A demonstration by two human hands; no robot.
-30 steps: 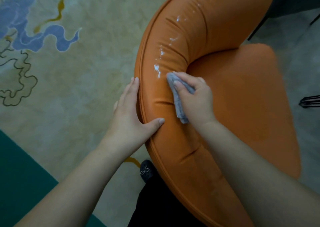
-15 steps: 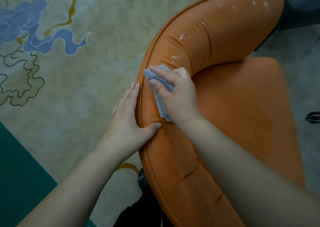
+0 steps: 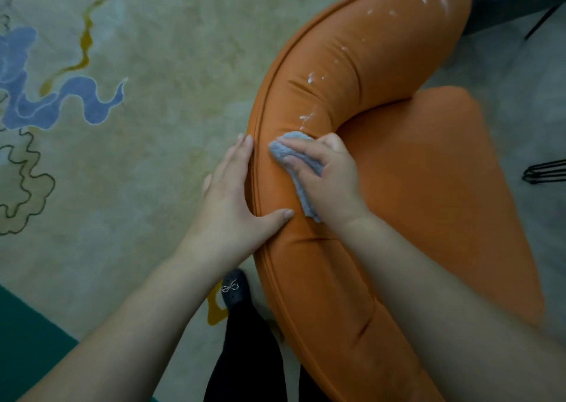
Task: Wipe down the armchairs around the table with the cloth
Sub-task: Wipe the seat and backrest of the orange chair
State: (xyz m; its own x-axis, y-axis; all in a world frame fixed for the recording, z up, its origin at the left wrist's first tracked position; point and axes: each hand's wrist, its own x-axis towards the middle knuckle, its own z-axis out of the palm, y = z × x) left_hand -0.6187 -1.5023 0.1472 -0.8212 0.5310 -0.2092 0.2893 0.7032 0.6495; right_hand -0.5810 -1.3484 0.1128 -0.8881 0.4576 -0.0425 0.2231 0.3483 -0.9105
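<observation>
Since the previous frame, your right hand (image 3: 327,181) has carried the grey cloth (image 3: 294,153) (bunched under curled fingers) back toward the white smears (image 3: 307,116) on the orange armchair (image 3: 352,64); your flat left hand (image 3: 229,199) braces its edge. Residue remains ahead.

Soft, dim indoor light is falling evenly across the scene, with no single source showing and no hard glare. A faint sheen is lying along the crest of the orange armchair (image 3: 352,101) toward 1 o'clock, while creases are holding thin shadows. Deeper shade is gathering at 6 o'clock beneath the chair's curve. The wide lens is bending lines toward the edges, and detail is smearing at 3 and 5 o'clock; the carpet (image 3: 153,125) is looking soft and grainy.
</observation>
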